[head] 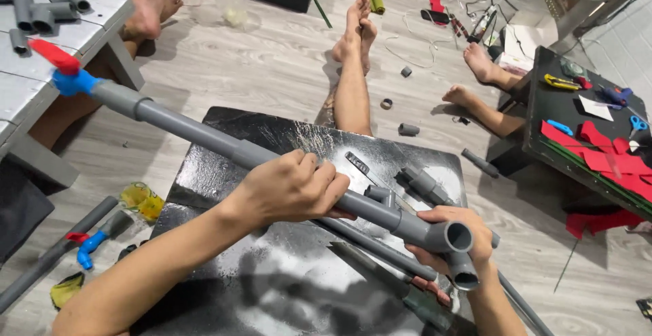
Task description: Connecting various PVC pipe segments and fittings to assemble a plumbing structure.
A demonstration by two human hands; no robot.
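Observation:
A long grey pipe assembly (197, 131) runs diagonally from upper left to lower right above a black board (224, 193). Its far end carries a blue valve with a red handle (64, 71). Its near end is a grey tee fitting (456, 248) with two open mouths. My left hand (292, 188) is wrapped over the pipe near its middle. My right hand (456, 234) grips the tee fitting from behind. Under the pipe on the board lie a second thin grey pipe (380, 246), short grey fittings (421, 183) and a red-handled tool (424, 288).
Bare legs and feet (353, 71) stretch across the wooden floor ahead. Another person's feet (475, 71) rest by a low black table (543, 115) with red paper pieces. A grey table with pipe fittings (41, 10) stands left. A blue valve and pipe (88, 241) lie lower left.

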